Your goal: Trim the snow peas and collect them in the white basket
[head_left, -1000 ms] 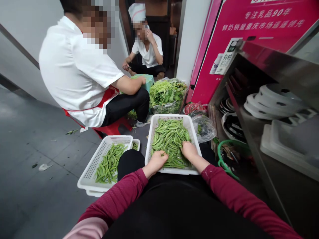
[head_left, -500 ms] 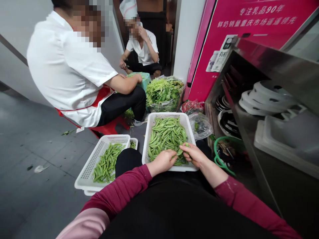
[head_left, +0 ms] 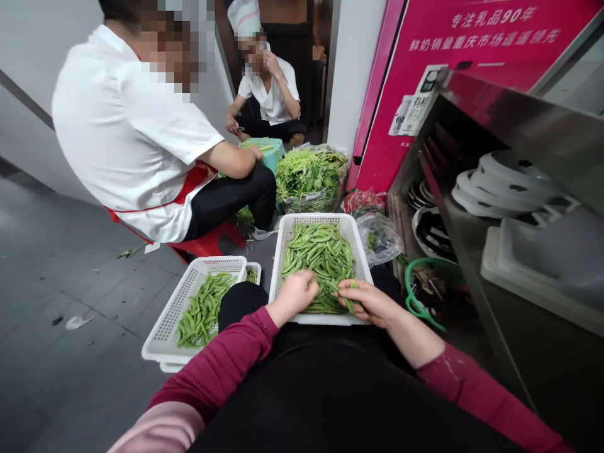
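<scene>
A white perforated basket (head_left: pixel 275 267) of green pea pods (head_left: pixel 321 247) rests on my lap. My right hand (head_left: pixel 370 301) is over its near right corner, closed around a few pods, one poking out below the fingers. At the near left side of the basket, my left hand (head_left: pixel 297 292) has its fingers pinched together; whatever they hold, if anything, is too small or hidden to make out. To my left stands a second white basket (head_left: pixel 163 327) with more pea pods (head_left: pixel 206 308) in it.
A co-worker in a white shirt (head_left: pixel 132 119) sits on a red stool (head_left: pixel 207 243) at left; another person (head_left: pixel 274 94) crouches behind. A bag of leafy greens (head_left: pixel 311 173) stands ahead. At right are a metal shelf (head_left: pixel 465 270) with plastic trays and a green-rimmed basket (head_left: pixel 411 296).
My hands have drawn apart. The left has moved left and slightly up, away from the right, which has shifted a little down and still holds pods.
</scene>
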Action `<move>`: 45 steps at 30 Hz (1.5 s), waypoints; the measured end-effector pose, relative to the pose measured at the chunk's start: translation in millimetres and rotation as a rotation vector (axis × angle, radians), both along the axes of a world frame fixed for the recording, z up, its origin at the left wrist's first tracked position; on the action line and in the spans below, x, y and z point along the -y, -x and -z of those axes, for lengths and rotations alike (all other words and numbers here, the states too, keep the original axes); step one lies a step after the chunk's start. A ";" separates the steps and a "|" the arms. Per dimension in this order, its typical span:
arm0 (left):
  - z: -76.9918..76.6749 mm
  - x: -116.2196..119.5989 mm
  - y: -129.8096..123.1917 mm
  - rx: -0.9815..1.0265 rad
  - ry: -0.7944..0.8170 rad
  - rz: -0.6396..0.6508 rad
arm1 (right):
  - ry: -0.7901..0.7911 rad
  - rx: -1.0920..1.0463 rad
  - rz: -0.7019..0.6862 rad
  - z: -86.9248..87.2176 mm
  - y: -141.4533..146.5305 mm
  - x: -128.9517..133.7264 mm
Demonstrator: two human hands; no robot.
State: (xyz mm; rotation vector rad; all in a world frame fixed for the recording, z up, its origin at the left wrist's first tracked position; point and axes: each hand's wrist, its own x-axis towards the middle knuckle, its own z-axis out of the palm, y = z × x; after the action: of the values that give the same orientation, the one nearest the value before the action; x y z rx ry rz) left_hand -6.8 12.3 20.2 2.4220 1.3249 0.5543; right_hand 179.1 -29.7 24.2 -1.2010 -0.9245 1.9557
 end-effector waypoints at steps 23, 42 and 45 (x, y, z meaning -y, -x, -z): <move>-15.4 23.8 -1.4 0.542 0.885 0.244 | -0.516 0.424 -0.067 0.6 3.9 20.9; 8.5 17.0 10.2 0.535 1.058 -0.156 | -0.347 1.150 0.049 73.2 4.4 -87.7; 13.6 10.7 3.2 0.366 0.800 -0.219 | -0.348 1.059 0.075 58.2 -13.0 -71.3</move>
State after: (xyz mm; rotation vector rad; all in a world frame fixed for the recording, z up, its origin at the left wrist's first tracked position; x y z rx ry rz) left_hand -10.0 1.6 6.5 1.4698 1.3181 0.3872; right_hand 192.1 41.6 -34.0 -2.0173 -1.5936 0.9296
